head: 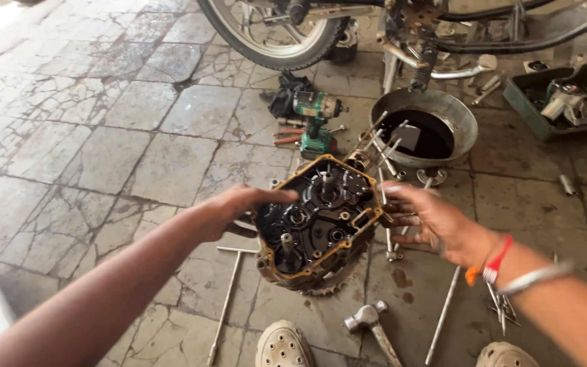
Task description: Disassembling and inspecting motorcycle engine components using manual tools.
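**Two hands on an oily engine case**

The person grips a black, oil-slick engine case (317, 221) with a rust-orange gasket rim, holding it just above the cracked stone floor (123, 149). The left hand (239, 204) clamps one edge and the right hand (429, 221) the other. Beyond sits one round metal pan (456, 112) of dark oil and one green cordless driver (315, 122). One steel hammer (371, 323) lies near two pale perforated shoes (283, 346).

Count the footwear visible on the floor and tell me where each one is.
2. One pale perforated clog sits at the bottom edge, below the engine case; the other clog is at the bottom right, partly cut off by the frame. None looks hidden.
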